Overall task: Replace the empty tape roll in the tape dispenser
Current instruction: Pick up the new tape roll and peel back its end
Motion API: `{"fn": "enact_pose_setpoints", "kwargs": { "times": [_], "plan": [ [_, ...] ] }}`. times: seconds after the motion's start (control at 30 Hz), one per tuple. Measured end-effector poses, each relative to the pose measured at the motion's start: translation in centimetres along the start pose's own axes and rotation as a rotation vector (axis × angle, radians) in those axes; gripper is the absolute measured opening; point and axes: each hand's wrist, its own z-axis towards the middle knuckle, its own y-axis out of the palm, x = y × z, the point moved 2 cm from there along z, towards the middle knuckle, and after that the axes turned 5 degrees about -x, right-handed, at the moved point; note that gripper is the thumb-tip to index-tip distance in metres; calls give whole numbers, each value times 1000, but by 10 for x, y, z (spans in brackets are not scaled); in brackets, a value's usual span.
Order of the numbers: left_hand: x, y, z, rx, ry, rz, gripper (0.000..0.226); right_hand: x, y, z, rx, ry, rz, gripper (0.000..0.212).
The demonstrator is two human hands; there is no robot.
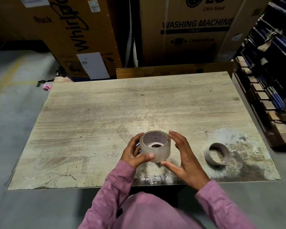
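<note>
1 full tape roll [155, 147], 1 empty core [217, 154].

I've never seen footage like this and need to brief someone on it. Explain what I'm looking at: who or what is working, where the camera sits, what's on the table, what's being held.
No machine here: a person in pink sleeves works with bare hands. The single picture comes from a wide-angle camera worn on their head, looking forward and down.

The left hand grips a full roll of clear tape, its fingers curled round the roll. The right hand is open beside the roll; whether it touches is hard to tell.

On the worn wooden table, to the right, lies an empty tape core. No dispenser is clearly visible. Big cardboard appliance boxes stand behind.
</note>
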Motion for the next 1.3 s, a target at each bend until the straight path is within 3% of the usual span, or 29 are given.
{"fn": "enact_pose_setpoints", "kwargs": {
  "times": [0.1,0.2,0.37,0.5,0.93,1.13,1.3],
  "plan": [
    [0,1,-2,-3,25,-14,91,11,-4,0,-77,189,281,100],
    [-2,5,-3,-2,40,-15,93,18,-7,2,-134,237,325,99],
    [-1,15,-4,33,86,61,89,28,-7,10,-171,207,268,109],
    [5,22,-4,59,125,152,92,33,-12,21,-189,122,238,102],
    [5,17,13,162,167,311,92,46,-10,49,-72,-19,110,100],
    [-24,-10,44,164,317,515,86,87,19,57,-40,24,145,103],
    [-43,-21,78,192,603,726,84,114,32,70,52,-52,179,101]
  ]
}}
